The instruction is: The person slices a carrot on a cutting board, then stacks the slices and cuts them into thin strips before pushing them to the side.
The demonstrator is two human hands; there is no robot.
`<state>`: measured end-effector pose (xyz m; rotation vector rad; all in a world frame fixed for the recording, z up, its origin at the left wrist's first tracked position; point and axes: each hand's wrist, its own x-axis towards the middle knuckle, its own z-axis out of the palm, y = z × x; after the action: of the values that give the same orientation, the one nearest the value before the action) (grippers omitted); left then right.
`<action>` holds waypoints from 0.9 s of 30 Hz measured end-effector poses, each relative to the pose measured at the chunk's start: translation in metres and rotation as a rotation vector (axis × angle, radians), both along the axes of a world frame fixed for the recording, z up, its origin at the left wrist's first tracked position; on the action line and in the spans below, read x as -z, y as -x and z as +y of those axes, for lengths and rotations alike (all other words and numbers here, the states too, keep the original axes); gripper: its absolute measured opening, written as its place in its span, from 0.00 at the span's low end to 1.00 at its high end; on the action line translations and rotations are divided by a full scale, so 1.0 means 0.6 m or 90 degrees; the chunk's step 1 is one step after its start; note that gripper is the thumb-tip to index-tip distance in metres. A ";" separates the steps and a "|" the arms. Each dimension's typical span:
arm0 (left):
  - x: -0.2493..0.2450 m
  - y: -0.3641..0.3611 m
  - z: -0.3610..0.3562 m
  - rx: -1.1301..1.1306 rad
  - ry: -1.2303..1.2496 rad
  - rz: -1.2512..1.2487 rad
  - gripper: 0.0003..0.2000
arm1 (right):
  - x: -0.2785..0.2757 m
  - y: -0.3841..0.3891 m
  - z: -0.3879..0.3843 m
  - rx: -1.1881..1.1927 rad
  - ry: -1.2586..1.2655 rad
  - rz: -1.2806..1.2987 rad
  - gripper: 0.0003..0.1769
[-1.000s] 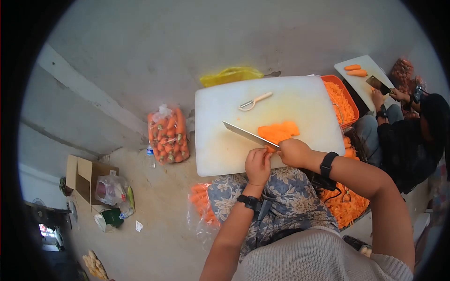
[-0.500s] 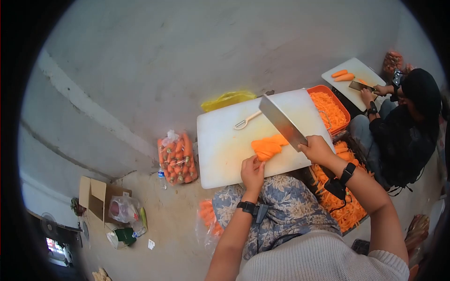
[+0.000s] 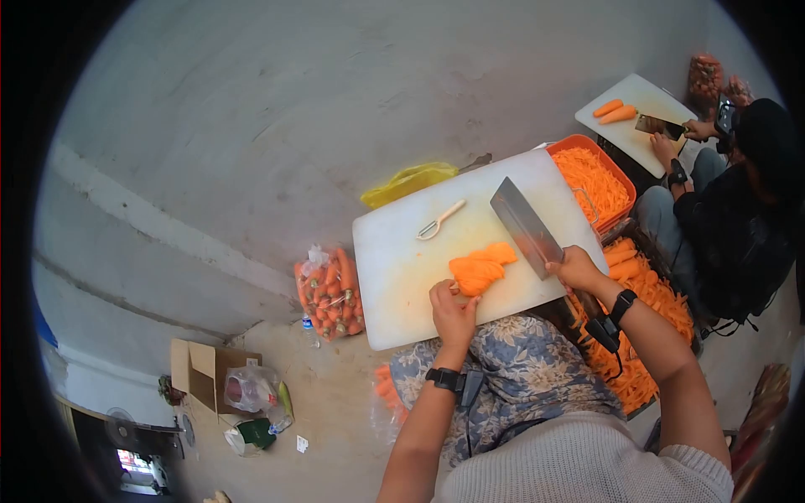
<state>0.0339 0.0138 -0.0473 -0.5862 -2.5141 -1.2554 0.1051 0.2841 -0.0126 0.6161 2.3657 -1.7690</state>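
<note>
A stack of sliced carrot (image 3: 480, 268), its pieces fanned out, lies on a white cutting board (image 3: 394, 293). At its near end my left hand (image 3: 454, 315) is closed, with bent fingertips gripping the slices. My right hand (image 3: 577, 270) is wrapped around the handle of a cleaver (image 3: 526, 225). The broad blade stands just right of the slices, apart from them, pointing toward the far side of the board. Behind the slices rests a peeler (image 3: 441, 220) with a pale handle.
A bag of whole carrots (image 3: 329, 293) stands left of the board. To the right are an orange tub (image 3: 626, 178) and a dark crate (image 3: 694, 334), both with cut carrot. Beyond, another person (image 3: 728, 210) holds a cleaver at a second board (image 3: 637, 90). A yellow bag (image 3: 408, 182) lies behind.
The cleaver has moved right, away from the slices, and its blade is lower. The slices are spread more apart. My view has shifted slightly.
</note>
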 end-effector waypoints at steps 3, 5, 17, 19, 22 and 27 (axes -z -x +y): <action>-0.045 0.004 0.003 0.027 0.066 -0.050 0.33 | 0.023 -0.006 0.017 0.025 0.135 0.001 0.13; -0.053 0.019 0.002 0.083 0.147 0.034 0.33 | 0.036 -0.014 0.023 0.059 0.191 -0.010 0.13; -0.091 0.052 -0.002 0.242 0.269 -0.081 0.24 | 0.025 -0.010 0.022 0.078 0.256 -0.050 0.13; -0.108 0.052 -0.009 0.260 0.281 -0.146 0.23 | 0.028 -0.008 0.023 0.072 0.260 -0.061 0.17; -0.115 0.066 -0.032 0.284 0.282 -0.292 0.22 | 0.020 -0.009 0.022 0.064 0.255 -0.073 0.20; -0.086 0.093 -0.078 0.194 0.257 -0.533 0.24 | 0.022 -0.010 0.022 0.084 0.219 -0.060 0.19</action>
<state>-0.0221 -0.0330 0.0043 -0.6392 -3.5426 -1.2761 0.1109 0.2973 -0.0255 0.7963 1.9348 -2.0849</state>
